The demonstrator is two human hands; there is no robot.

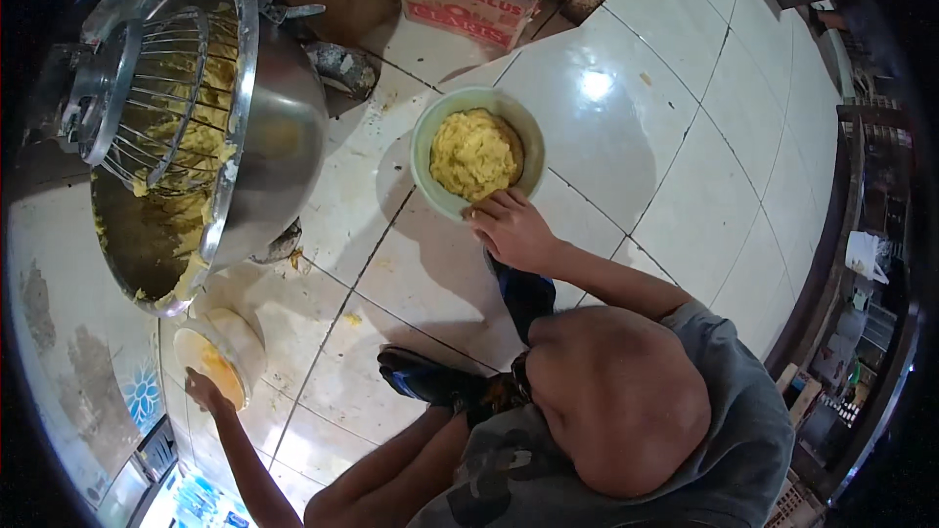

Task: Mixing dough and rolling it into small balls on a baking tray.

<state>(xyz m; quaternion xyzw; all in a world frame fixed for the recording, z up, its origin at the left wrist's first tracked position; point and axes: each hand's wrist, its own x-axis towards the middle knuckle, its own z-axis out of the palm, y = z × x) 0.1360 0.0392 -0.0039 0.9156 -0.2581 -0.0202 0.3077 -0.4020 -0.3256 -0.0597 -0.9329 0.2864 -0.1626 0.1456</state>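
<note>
A pale green bowl (424,158) stands on the tiles, with a lump of yellow dough (474,152) inside it. My right hand (515,231) grips its near rim, fingers curled over the edge. To the left, my left hand (203,392) holds the rim of a tilted white bucket (256,342) with yellowish residue inside; its fingertips are partly hidden. Above the bucket is a large steel mixer bowl (284,137), tipped so that its mouth faces left. Yellow dough clings to its inner wall and to the wire whisk (161,88) in its mouth.
A cardboard box (469,10) of wrappers and loose items stands at the far side. White floor tiles (626,127) carry dough crumbs. My bent knee (626,401) and shoe (421,374) are close by. Wooden racks (851,196) line the right edge.
</note>
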